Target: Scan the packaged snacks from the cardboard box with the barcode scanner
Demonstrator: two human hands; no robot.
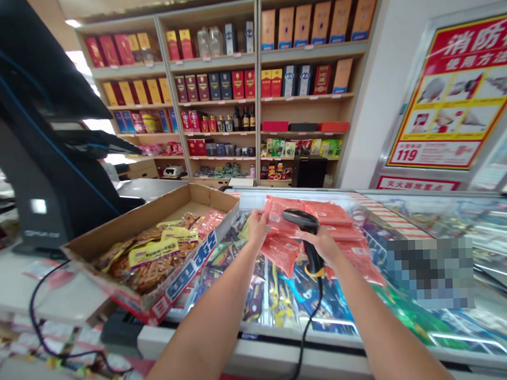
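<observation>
The right hand is closed round the handle of a black corded barcode scanner, its head held over red plastic packets. Their edge is pinched by the nearly closed left hand, its fingertips partly hidden. The packets' small print cannot be read. Beneath them, bright packs lie in a glass-topped freezer, where a pixelated patch hides part of the view. Beside it stands a cardboard tray of yellow-labelled snack packs. "119" can be read on a red fire-safety poster.
</observation>
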